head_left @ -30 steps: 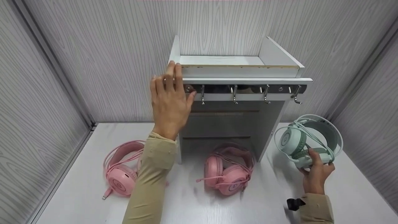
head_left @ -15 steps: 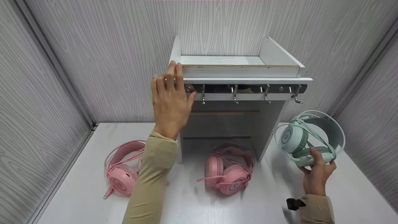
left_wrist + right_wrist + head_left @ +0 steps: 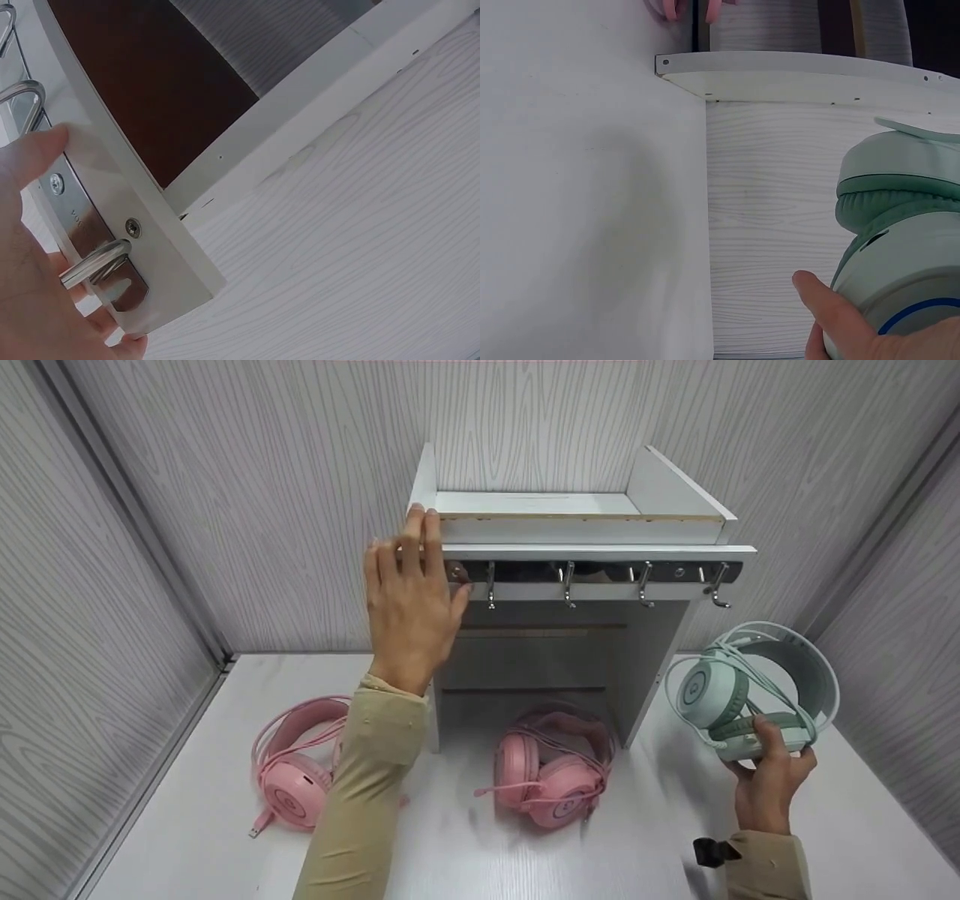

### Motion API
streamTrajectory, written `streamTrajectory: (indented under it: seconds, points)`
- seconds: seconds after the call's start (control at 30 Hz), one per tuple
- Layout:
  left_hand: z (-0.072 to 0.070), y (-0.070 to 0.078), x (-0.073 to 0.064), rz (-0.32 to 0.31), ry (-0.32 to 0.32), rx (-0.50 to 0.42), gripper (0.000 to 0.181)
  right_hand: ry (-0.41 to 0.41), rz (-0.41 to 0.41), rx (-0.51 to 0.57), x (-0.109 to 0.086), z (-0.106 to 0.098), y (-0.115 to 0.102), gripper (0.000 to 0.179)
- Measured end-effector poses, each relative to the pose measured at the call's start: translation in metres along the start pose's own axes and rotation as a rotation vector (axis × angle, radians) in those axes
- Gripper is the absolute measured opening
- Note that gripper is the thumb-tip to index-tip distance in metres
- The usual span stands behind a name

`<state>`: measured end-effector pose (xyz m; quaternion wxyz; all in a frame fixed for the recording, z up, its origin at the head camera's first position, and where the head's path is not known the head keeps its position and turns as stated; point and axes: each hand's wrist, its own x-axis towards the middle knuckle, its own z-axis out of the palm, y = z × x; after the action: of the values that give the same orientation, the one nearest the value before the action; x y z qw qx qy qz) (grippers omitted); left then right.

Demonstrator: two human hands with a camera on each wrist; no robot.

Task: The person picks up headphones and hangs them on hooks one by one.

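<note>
R hand (image 3: 769,784): grasps green headphones (image 3: 724,694) by lower cup; headphones mostly above grip, off table (image 3: 645,840)
L hand (image 3: 412,607): fingers straight on stand (image 3: 577,532), L end; nothing clenched
Cable loops (image 3: 724,648): loose, above grip; may snag end hook (image 3: 718,583) if lifted up-L
Edges: R panel (image 3: 637,660) L of grip; R wall (image 3: 900,607) opp.
Room: open air above grip

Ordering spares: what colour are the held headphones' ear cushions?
The ear cushions are muted green, showing best in the right wrist view.

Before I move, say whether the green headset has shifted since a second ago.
Yes, the headset moved slightly up and right against the rack, head view.
</note>
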<state>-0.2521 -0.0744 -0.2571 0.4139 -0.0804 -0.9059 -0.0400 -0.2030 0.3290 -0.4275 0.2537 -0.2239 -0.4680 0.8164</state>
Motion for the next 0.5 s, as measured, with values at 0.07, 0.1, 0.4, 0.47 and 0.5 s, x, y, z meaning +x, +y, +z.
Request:
streamTrajectory:
  seconds: [0.07, 0.1, 0.4, 0.47, 0.5]
  points:
    - [0.0007, -0.0001, -0.0001, 0.002, 0.013, -0.011, 0.088, -0.001, 0.000, -0.007, -0.0002, -0.0002, 0.0002, 0.075]
    - [0.0012, -0.0001, -0.0001, 0.004, 0.022, -0.015, 0.087, -0.001, -0.001, -0.008, -0.0002, -0.0004, 0.0005, 0.075]
    - [0.0029, -0.0011, -0.0009, 0.013, 0.062, -0.037, 0.073, -0.006, -0.040, 0.030, 0.0027, -0.0034, 0.0043, 0.076]
    - [0.0032, -0.0013, -0.0008, 0.010, 0.057, -0.037, 0.071, -0.006, -0.043, 0.032, 0.0027, -0.0036, 0.0039, 0.077]
    - [0.0032, -0.0013, -0.0009, 0.008, 0.054, -0.034, 0.071, -0.007, -0.045, 0.034, 0.0025, -0.0036, 0.0036, 0.076]
